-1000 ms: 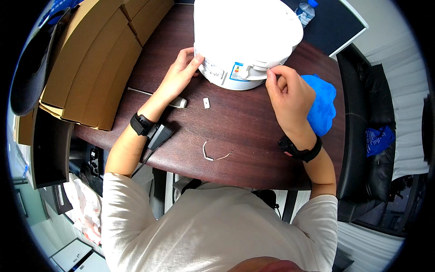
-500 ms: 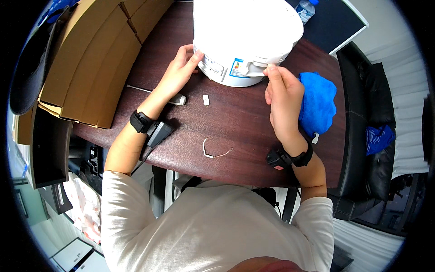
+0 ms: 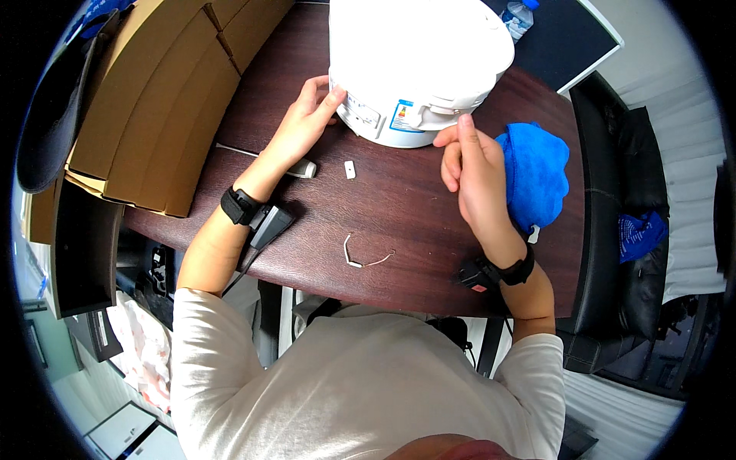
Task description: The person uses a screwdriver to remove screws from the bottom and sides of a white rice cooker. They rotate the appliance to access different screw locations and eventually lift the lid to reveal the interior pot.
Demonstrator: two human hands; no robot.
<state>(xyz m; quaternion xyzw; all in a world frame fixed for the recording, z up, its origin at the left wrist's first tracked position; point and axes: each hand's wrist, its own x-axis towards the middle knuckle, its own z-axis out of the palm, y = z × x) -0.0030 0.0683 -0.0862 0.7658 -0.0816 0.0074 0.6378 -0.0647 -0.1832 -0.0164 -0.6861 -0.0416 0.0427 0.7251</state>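
A white round cooker (image 3: 418, 54) with a coloured sticker stands at the far side of the dark wooden table (image 3: 399, 207). My left hand (image 3: 303, 126) rests flat against its left lower side, fingers spread. My right hand (image 3: 471, 172) is at its right front, the index finger touching a small handle or latch on the body; the other fingers are curled. Neither hand holds anything loose. A blue cloth (image 3: 537, 172) lies right of my right hand.
A small white piece (image 3: 350, 169) and a thin wire tie (image 3: 364, 257) lie on the table in front of me. A pale flat object (image 3: 303, 168) lies under my left wrist. Stacked cardboard (image 3: 157, 100) sits left. A black chair (image 3: 636, 230) stands right.
My right hand has shifted from the cooker's front edge toward its right side, index finger now on the latch. The left hand stays on the cooker's left side.
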